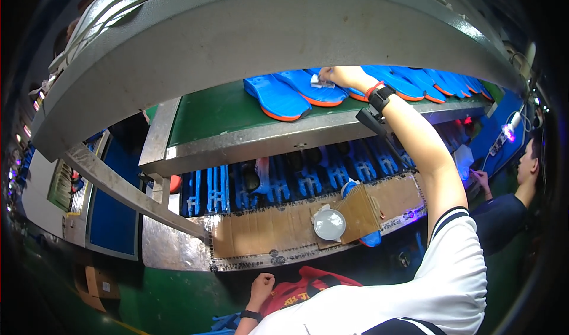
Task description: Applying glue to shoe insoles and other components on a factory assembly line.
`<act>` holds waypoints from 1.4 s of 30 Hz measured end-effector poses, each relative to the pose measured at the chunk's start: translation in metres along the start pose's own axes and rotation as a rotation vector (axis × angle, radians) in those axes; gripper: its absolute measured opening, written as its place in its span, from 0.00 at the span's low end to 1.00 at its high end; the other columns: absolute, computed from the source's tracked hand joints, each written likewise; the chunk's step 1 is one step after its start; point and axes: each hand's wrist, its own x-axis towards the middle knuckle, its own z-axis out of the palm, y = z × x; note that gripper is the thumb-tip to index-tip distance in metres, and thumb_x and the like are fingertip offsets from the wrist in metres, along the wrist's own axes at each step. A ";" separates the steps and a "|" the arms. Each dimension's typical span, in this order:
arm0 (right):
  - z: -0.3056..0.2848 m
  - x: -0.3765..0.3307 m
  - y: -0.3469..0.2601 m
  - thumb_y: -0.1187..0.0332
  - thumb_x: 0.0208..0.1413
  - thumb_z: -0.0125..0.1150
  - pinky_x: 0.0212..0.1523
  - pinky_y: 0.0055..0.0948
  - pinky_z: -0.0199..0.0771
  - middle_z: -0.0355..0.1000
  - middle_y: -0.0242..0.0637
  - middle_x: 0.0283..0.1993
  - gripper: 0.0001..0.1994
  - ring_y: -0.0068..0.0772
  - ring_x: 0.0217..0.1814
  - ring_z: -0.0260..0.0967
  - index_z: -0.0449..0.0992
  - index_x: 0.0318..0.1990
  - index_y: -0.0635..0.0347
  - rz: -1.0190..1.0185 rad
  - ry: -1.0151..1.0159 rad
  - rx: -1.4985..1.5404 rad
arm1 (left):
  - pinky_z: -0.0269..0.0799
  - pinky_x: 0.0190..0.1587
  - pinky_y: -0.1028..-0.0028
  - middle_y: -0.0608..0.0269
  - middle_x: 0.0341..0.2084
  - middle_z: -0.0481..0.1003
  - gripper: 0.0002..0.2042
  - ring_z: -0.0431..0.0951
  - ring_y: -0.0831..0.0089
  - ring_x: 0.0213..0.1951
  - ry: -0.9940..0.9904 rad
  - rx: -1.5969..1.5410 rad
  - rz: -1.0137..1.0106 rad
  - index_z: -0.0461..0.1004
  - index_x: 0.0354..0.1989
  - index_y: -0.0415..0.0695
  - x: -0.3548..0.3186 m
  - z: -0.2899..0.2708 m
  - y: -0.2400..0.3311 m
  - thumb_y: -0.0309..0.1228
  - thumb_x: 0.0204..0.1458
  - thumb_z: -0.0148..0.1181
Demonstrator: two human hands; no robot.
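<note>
My right hand [344, 75] reaches far out over a green conveyor belt [207, 117], its fingers closed on a small white pad [321, 82]. The pad is at a blue shoe sole [317, 93] with an orange edge; motion blurs the fingertips. Left of it lies another blue and orange sole [278, 101], and several more line the belt to the right. Low in front of my body, my left hand [262, 287] is curled into a loose fist beside red cloth [308, 287] with yellow markings. No object shows in it.
A grey metal beam [267, 29] arches across the near side above the belt. On the cardboard-covered shelf [249, 234] below stands a bowl of pale grey liquid [329, 223]. Blue racks [217, 190] fill the space behind it. Another person [504, 216] works at the right.
</note>
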 end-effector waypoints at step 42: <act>-0.003 -0.003 0.029 0.64 0.44 0.64 0.41 0.32 0.72 0.78 0.40 0.34 0.09 0.37 0.39 0.75 0.83 0.32 0.54 0.108 -0.070 0.174 | 0.73 0.37 0.68 0.57 0.24 0.77 0.11 0.78 0.63 0.31 -0.017 -0.006 -0.130 0.77 0.37 0.44 -0.003 -0.010 0.007 0.36 0.49 0.59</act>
